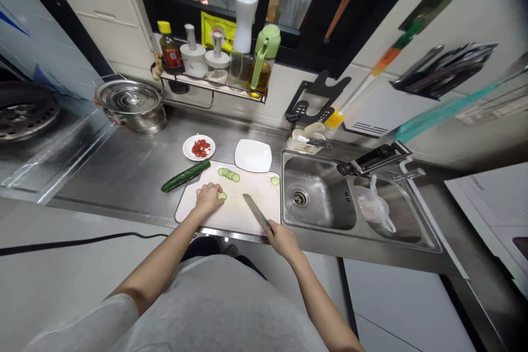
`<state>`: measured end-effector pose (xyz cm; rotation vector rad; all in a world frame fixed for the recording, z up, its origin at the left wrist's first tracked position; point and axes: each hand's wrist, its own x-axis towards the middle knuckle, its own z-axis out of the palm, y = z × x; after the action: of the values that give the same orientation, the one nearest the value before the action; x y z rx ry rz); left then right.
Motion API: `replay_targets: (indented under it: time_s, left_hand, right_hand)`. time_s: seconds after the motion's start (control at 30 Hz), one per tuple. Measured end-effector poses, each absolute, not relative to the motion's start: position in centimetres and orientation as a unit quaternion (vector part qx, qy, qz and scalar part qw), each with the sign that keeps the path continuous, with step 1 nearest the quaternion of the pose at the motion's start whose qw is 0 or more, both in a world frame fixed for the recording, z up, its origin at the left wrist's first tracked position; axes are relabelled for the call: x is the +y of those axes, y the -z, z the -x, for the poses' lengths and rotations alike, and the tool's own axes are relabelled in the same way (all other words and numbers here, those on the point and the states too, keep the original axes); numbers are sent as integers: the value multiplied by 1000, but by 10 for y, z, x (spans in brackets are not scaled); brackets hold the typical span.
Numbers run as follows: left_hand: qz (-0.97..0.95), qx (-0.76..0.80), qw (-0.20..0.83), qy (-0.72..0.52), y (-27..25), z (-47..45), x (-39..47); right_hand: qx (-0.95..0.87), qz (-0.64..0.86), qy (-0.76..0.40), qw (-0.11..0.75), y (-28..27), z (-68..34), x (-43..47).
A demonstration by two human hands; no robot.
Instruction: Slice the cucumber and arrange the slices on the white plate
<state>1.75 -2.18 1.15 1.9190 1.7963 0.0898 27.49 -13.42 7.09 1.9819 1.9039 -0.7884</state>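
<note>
My left hand (209, 198) is closed over a cut piece of cucumber (222, 196) on the white cutting board (231, 221); the pale cut face shows at the fingertips, while the rest is hidden under the fingers. Held by its handle in my right hand (281, 235), a kitchen knife (256, 211) points away from me, its blade low over the board and apart from the cucumber piece. Farther back on the board lies an overlapping row of cucumber slices (229, 175). A cucumber end (275, 181) rests near the right edge. The long cucumber (185, 176) leans over the board's left corner.
Behind the board stand a plate of chopped red pieces (201, 148) and a white square plate (253, 155). A sink (317, 192) adjoins on the right, with a plastic bag (375, 206) in its second basin. Steel pots (140, 110) stand left; bottles fill the wall rack (214, 83).
</note>
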Motion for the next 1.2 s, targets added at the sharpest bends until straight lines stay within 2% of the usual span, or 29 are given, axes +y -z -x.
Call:
replay_targets:
  time_s: [0.27,0.4,0.53,0.87,1.1,1.2]
  left_hand:
    - [-686,656,305,-75,-14,-17,-26]
    - [-630,704,308,-112,-16,11,-27]
    - [-596,739,306,-78,-17,35,-25]
    - [-665,718,200,-46,-12,-30,-44]
    - [-624,726,277,-85,-14,-16,-43]
    - [-586,757,273,-92,-14,7,-43]
  right_hand:
    - [659,-687,271,140,-68,-276,-133]
    - [663,-683,274,138,-68,-279,-134]
    - [662,-684,276,131,-67,-283,-135]
    - [667,-679,274,136,-63,-287,-134]
    - [668,-678,274,136,-64,-291,-133]
    - [667,-680,271,140,-65,-293,-132]
